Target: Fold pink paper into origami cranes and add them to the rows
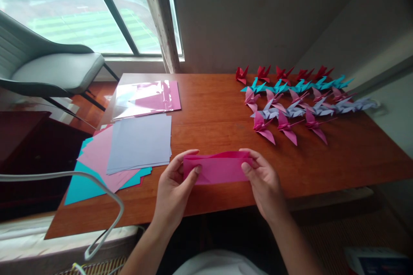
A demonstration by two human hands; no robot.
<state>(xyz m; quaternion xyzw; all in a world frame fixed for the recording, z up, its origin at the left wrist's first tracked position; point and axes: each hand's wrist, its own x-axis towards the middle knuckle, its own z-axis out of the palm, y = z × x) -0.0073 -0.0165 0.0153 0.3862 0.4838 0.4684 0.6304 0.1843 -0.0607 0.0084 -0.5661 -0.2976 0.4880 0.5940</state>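
A bright pink sheet of origami paper [222,170], folded over into a long rectangle, is held up between my two hands near the table's front edge. Its upper edges stand slightly apart, showing a darker pink inside. My left hand [176,182] pinches the left end, thumb on the near face and fingers behind. At the right end my right hand [263,180] pinches it the same way. The fingers behind the paper are partly hidden.
Rows of folded paper cranes [288,125] in red, blue, pink and pale lilac stand at the right of the wooden table [206,107]. Loose paper sheets [140,142] and a clear plastic packet [146,96] lie left. A white cable [109,191] curves across the lower left.
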